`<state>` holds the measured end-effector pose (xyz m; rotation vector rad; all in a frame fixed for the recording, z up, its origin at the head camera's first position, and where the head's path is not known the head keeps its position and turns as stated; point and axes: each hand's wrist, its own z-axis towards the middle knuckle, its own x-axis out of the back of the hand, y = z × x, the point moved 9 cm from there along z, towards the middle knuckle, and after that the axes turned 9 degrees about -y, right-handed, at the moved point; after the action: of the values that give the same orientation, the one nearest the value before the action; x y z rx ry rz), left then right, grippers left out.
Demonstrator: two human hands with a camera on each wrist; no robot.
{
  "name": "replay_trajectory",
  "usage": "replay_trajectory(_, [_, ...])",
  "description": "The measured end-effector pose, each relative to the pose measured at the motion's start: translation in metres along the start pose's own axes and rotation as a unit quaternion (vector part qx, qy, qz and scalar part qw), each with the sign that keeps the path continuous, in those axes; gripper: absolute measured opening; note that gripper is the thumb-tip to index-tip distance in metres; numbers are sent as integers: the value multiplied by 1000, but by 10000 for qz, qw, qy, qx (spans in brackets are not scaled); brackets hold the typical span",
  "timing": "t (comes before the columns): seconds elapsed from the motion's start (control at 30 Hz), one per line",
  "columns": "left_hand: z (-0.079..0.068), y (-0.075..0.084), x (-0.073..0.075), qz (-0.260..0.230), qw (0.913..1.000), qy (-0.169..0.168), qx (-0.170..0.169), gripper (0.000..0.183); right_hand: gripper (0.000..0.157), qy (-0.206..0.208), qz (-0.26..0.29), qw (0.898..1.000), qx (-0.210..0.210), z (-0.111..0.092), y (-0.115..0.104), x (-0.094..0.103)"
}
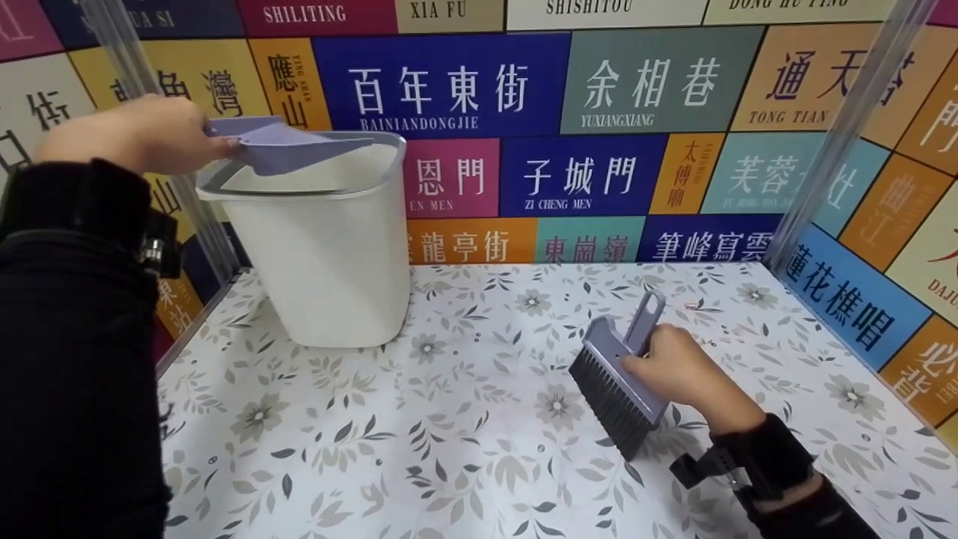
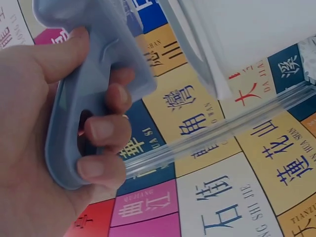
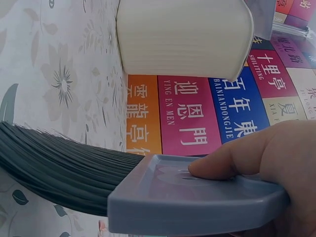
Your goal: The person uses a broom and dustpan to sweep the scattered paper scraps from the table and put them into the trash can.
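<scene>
My left hand (image 1: 138,135) grips the handle of a grey-purple dustpan (image 1: 296,146), which is tilted over the mouth of a white trash bin (image 1: 322,262). In the left wrist view the fingers (image 2: 103,129) wrap the dustpan handle (image 2: 74,128), the thumb lying along its top. At the right, my right hand (image 1: 677,370) holds a matching hand brush (image 1: 625,374) by its body, thumb on the flat face. The brush's dark bristles (image 3: 59,168) point down toward the tabletop. What lies inside the bin is hidden.
A floral-patterned cloth (image 1: 479,419) covers the table. Panels with colourful street-name tiles (image 1: 449,82) stand behind and at both sides, with clear corner strips (image 1: 846,142) where they meet. Small bits (image 1: 696,305) lie near the table's right back.
</scene>
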<state>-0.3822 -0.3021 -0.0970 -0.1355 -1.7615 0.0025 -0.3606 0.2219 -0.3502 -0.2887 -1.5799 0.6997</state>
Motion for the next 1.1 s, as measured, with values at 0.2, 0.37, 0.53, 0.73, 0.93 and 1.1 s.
replay_trajectory(0.2, [-9,-6,-11,-67,9973,41,723,66,19,27,-31,10000,59,1,-2,0])
replay_trajectory(0.37, [-10,0,-9,564,9945,510,719,60,20,27,-21,10000,69,1,-2,0])
replay_trajectory(0.53, [-2,4,-6,1484,9813,933,790,58,21,14,-53,10000,75,0,-2,-1])
replay_trajectory(0.73, [-2,14,-3,2064,9675,1123,932,50,22,-1,-85,9999,121,0,-3,-1])
replay_trajectory(0.93, [-2,20,4,2315,9622,1148,858,33,22,21,-138,9999,54,1,0,0])
replay_trajectory(1.1, [3,21,8,2327,9624,1113,855,33,22,7,-131,9999,48,2,0,-1])
